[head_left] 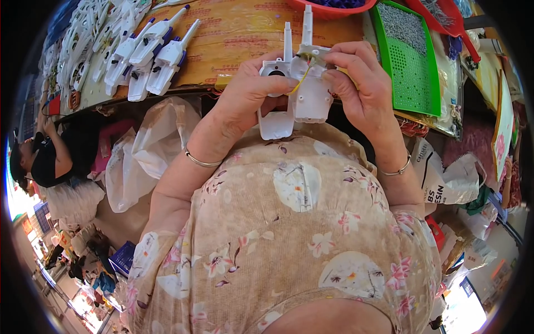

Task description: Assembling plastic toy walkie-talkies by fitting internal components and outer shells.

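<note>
Just above my lap I hold two white plastic toy walkie-talkie shell halves side by side, their insides facing up and their antenna stubs pointing away from me. My left hand (pixel 243 92) is closed around the left shell half (pixel 276 126), which carries a round dark speaker (pixel 272 71). The thumb lies by a yellow wire (pixel 302 82) running between the halves. My right hand (pixel 364 83) pinches the upper right edge of the right shell half (pixel 312 103), beside a small circuit board (pixel 312 54). What its fingertips press is partly hidden.
White and purple walkie-talkies (pixel 167 60) lie on the bench at left, with more white parts behind. At right stands a green tray (pixel 413 83) of small screws, beside a red scoop (pixel 445 19). A red basin (pixel 334 10) holds purple pieces. Another person (pixel 55 147) sits at far left.
</note>
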A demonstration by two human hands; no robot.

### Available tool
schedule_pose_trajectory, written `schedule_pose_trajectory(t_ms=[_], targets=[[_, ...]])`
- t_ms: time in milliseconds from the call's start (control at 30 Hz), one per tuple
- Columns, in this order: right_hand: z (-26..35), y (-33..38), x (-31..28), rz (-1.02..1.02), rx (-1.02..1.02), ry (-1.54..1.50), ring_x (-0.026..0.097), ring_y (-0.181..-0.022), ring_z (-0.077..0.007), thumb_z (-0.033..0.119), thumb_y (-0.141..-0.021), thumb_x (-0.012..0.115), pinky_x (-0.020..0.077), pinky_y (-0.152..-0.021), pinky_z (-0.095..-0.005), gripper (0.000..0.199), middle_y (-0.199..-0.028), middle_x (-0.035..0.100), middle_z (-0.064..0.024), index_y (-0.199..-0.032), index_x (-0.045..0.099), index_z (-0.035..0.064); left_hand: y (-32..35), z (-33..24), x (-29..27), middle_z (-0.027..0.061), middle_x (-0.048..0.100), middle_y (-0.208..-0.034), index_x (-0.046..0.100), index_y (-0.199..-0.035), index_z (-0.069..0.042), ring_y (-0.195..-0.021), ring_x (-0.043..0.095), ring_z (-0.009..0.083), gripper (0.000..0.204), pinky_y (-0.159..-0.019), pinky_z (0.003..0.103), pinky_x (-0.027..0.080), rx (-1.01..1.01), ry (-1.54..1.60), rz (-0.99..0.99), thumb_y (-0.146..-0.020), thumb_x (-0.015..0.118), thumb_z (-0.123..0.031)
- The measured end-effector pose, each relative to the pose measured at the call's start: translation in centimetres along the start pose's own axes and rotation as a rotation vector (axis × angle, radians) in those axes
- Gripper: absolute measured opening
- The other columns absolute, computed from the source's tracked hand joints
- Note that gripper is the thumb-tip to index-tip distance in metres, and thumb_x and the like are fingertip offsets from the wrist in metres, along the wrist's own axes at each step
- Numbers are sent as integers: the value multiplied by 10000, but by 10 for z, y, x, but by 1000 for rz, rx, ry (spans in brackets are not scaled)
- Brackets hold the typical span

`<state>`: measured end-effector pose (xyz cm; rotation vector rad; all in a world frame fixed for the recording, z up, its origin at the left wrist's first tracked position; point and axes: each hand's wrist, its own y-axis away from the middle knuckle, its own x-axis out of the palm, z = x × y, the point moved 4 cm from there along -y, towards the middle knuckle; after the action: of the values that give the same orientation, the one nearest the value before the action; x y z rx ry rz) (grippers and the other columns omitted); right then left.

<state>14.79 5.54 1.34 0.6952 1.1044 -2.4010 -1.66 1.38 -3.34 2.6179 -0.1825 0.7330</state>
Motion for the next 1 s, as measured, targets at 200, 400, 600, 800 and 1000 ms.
schedule_pose_trajectory(t_ms=[200,400,600,800,1000], targets=[[-6,5,-2,-103,302,-230,503,-690,-80,89,-891,563,412,-606,-195,148,-778,557,-2,-992,601,-11,-2,1,1,28,637,-917,560,-1141,-45,-789,619,120,391,-709,283,517,11,1,-37,-754,609,-24],[-26,5,-1,-91,509,-515,462,-658,-17,88,-907,543,381,-577,-155,134,-755,544,53,-965,624,-1,0,-2,-1,42,637,-921,561,-1129,-29,-781,626,130,378,-701,289,525,-34,-94,-58,-753,596,-37],[-22,3,-1,-4,338,-268,478,-645,-37,63,-889,554,398,-573,-176,126,-760,554,18,-981,615,3,-1,0,-4,67,643,-903,576,-1060,-6,-787,634,145,334,-712,299,533,-117,-42,-11,-736,620,-71],[-21,4,-3,-50,209,-102,521,-700,-67,1,-839,592,432,-620,-195,118,-810,575,-25,-950,631,-5,-5,4,-4,71,649,-905,584,-1040,-7,-789,640,152,328,-705,306,541,-113,-20,7,-722,634,-70],[-25,8,-6,-136,270,-204,550,-770,-73,-37,-810,610,450,-660,-200,133,-837,584,-35,-936,640,-9,-5,4,-1,82,646,-898,585,-1033,1,-780,640,162,320,-699,316,550,-117,0,8,-723,629,-66]])
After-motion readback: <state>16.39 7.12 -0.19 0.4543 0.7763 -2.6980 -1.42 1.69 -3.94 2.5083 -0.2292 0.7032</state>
